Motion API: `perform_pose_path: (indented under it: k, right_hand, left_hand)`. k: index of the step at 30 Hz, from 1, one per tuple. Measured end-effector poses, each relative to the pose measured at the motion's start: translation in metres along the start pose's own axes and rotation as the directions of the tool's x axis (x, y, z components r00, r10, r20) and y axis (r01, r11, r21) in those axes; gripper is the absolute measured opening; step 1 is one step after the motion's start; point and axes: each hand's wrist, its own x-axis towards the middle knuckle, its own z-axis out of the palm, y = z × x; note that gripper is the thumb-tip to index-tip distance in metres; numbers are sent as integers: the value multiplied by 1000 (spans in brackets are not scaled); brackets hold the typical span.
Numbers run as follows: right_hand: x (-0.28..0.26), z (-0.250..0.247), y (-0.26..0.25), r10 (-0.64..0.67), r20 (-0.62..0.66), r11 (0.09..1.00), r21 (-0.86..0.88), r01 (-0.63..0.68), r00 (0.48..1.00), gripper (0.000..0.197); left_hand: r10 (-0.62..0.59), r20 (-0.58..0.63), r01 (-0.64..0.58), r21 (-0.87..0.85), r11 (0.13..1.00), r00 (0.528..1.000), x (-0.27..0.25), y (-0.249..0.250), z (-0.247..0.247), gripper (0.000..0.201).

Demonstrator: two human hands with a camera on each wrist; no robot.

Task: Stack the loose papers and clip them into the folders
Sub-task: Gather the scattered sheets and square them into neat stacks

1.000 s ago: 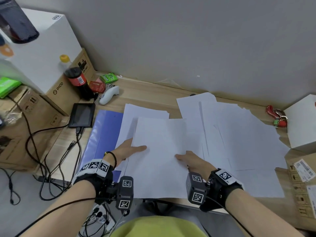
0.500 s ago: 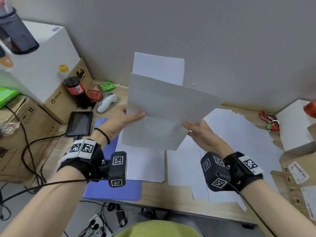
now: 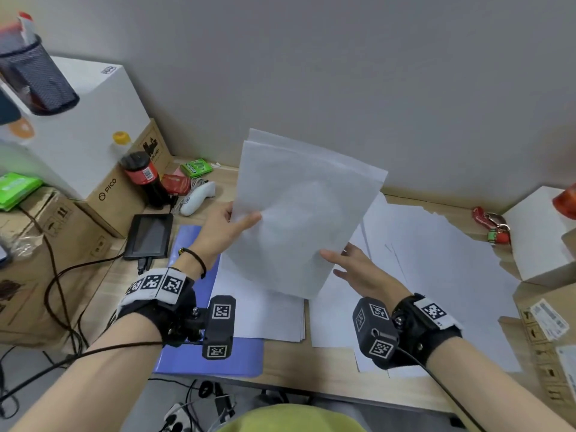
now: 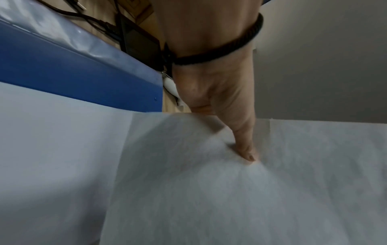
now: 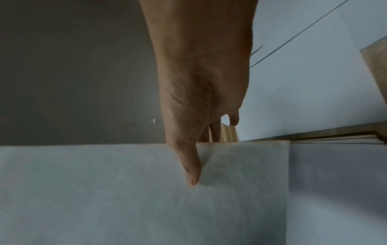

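A small sheaf of white papers (image 3: 299, 213) is held upright above the desk, tilted a little. My left hand (image 3: 230, 226) pinches its left edge, thumb on the near face (image 4: 247, 149). My right hand (image 3: 346, 260) pinches the lower right edge, thumb in front (image 5: 191, 170), fingers behind. Below lies a blue folder (image 3: 190, 244) with a neat white stack (image 3: 268, 316) on it. Loose white sheets (image 3: 436, 269) spread over the right half of the desk.
A black tablet (image 3: 149, 236), a white controller (image 3: 198, 198), a cola bottle (image 3: 143, 176) and cardboard boxes (image 3: 109, 194) crowd the left. A white box (image 3: 539, 235) and red keys (image 3: 492, 226) sit at the right. Cables (image 3: 59, 294) hang off the left edge.
The sheets lay flat on the desk a second ago under both hands. Both hands lifted them; since half a second ago the sheaf has turned more upright and the sheets have drawn together.
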Motion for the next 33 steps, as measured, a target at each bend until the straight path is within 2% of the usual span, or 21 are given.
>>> perform_pose_path:
  k: [3,5,7,12,15,17,20,25,27,30,33]
  right_hand:
    - [3,9,-8,-82,-8,996,-46,81,997,25]
    - [8,13,-6,-94,-41,994,-65,91,995,27]
    - [12,16,1,-76,-55,993,-97,70,996,30]
    - [17,17,7,-148,-172,989,-17,148,974,26]
    - [20,18,7,-167,-196,984,21,175,966,29]
    - [22,20,14,-133,-189,991,2,136,973,29]
    - [24,26,23,-83,-188,997,-8,83,979,28]
    - [31,26,20,-11,-249,1000,23,17,968,26]
    - [36,26,23,50,-263,998,42,-40,963,23]
    - [37,31,35,160,-200,986,81,-146,967,32]
    - [38,37,56,258,-159,965,89,-247,953,40]
  left_hand:
    - [-19,-23,18,-33,999,1000,-1,-14,-3,21]
    - [-48,21,48,-1,999,999,-3,-29,-4,34]
    - [-80,38,79,17,997,996,-5,-40,-3,38]
    - [-19,-36,16,-93,996,999,-4,-36,-3,25]
    - [-22,-71,9,-171,985,997,-1,-32,-4,17]
    - [-64,-50,57,-132,990,997,-4,-37,-2,22]
    - [-152,-7,152,33,988,988,-9,-53,2,42]
    - [-151,-69,157,95,983,986,-11,-60,-1,50]
    - [-195,-69,200,78,977,978,-12,-63,-5,46]
    - [-318,-27,319,91,944,948,-16,-83,-11,38]
    - [-441,-96,450,105,887,892,-19,-106,-17,35]
